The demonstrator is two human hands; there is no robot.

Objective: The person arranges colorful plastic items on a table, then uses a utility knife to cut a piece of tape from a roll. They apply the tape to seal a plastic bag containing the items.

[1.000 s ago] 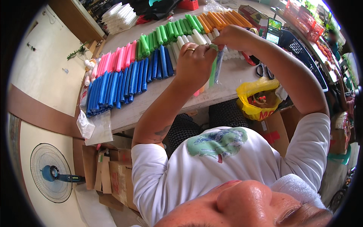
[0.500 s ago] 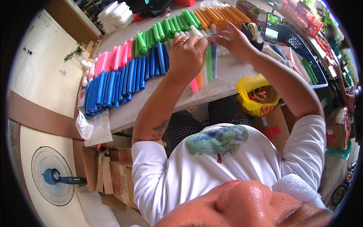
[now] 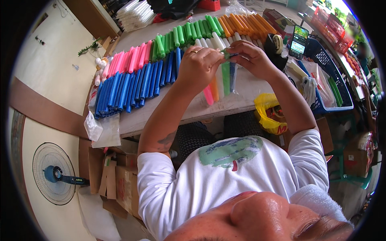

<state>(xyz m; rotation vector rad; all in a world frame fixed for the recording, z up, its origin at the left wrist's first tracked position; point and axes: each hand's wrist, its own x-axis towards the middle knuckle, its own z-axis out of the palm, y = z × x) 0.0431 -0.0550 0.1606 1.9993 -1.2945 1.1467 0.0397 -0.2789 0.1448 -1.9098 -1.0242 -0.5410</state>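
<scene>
My left hand (image 3: 200, 66) is closed round the upper end of a clear plastic bag of candles (image 3: 226, 78). Pink, orange, white, green and blue sticks show through the bag, hanging below my fingers over the table's near side. My right hand (image 3: 252, 59) pinches the bag's top, its fingertips meeting those of the left. A small greenish bit shows between them, too small to make out. Just beyond my hands lie white candles (image 3: 217, 41). Rows of blue candles (image 3: 132, 84), pink candles (image 3: 126, 60), green candles (image 3: 187, 33) and orange candles (image 3: 245, 25) lie along the table.
A tape roll in a dispenser (image 3: 277, 43) and a propped phone (image 3: 298, 42) stand at the right. Past them is a blue basket (image 3: 335, 105). A yellow plastic bag (image 3: 267, 108) hangs at the table's front edge. White packs (image 3: 134, 15) are stacked at the back left.
My right hand's fingers have come down and closed in on the bag's top, nearer my left hand. The view has shifted slightly; the candle rows stay in place.
</scene>
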